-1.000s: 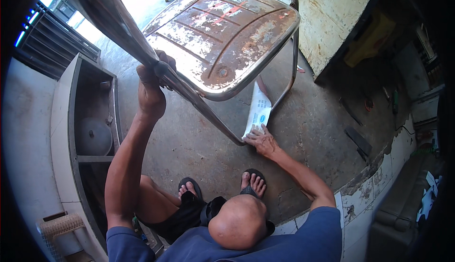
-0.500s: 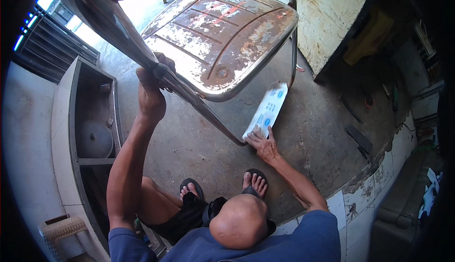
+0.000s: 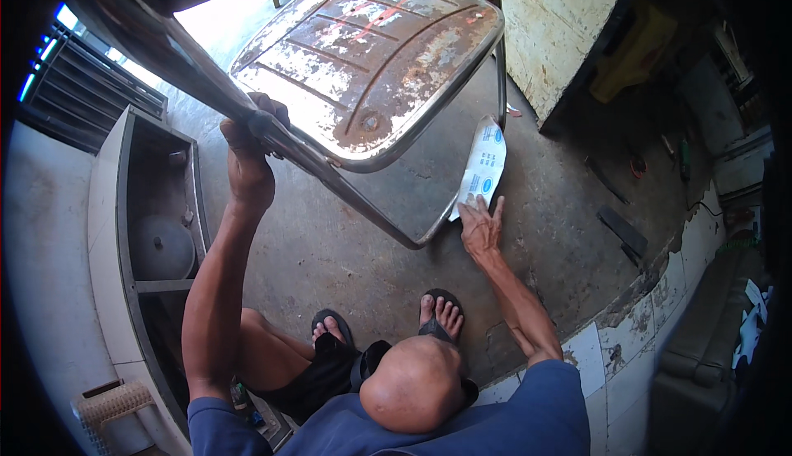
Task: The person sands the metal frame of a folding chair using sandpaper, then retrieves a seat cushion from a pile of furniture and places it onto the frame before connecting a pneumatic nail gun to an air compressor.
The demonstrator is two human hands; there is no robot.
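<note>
Paper (image 3: 482, 162) lies along the lower tube (image 3: 434, 234) of the chair (image 3: 375, 64), its near end under your right hand (image 3: 481, 227); rubbing down that tube looks like the step in hand. The next move seems to call for even pressure along the metal, with the chair held firm. Your left hand (image 3: 250, 167) is closed around the side tube (image 3: 342, 185), forearm reaching nearly straight ahead. Your right arm angles inward, fingers partly spread; whether they pinch the paper, I cannot tell.

Wears blue s/s shirt (image 3: 516, 411), prob. blk shorts (image 3: 307, 386), dk sandals (image 3: 437, 329).
</note>
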